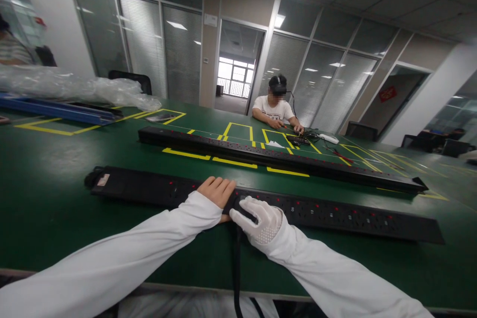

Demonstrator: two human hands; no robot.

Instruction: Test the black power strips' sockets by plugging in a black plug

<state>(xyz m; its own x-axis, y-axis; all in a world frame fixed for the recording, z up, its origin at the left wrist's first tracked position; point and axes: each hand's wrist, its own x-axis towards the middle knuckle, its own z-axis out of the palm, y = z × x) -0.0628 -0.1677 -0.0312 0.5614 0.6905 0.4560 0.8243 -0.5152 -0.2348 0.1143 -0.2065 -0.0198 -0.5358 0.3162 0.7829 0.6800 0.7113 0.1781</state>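
Observation:
A long black power strip (141, 186) lies across the green table in front of me, with a row of sockets and small red lights. My left hand (218, 192), bare, grips the middle of the strip, fingers over its far edge and thumb on the near side. Just to the right, my right hand (263, 221) in a white dotted glove closes around a black plug (247, 211) at a socket. From the plug a thick black cable (237, 263) runs down over the table's front edge. Whether the plug is fully seated is hidden by my fingers.
A second long black power strip (223, 148) lies farther back, among yellow tape markings (186, 154). Clear plastic wrapping (74, 84) covers blue rails (55, 107) at the far left. Across the table, a seated person (278, 107) handles cables near a white power strip (328, 138).

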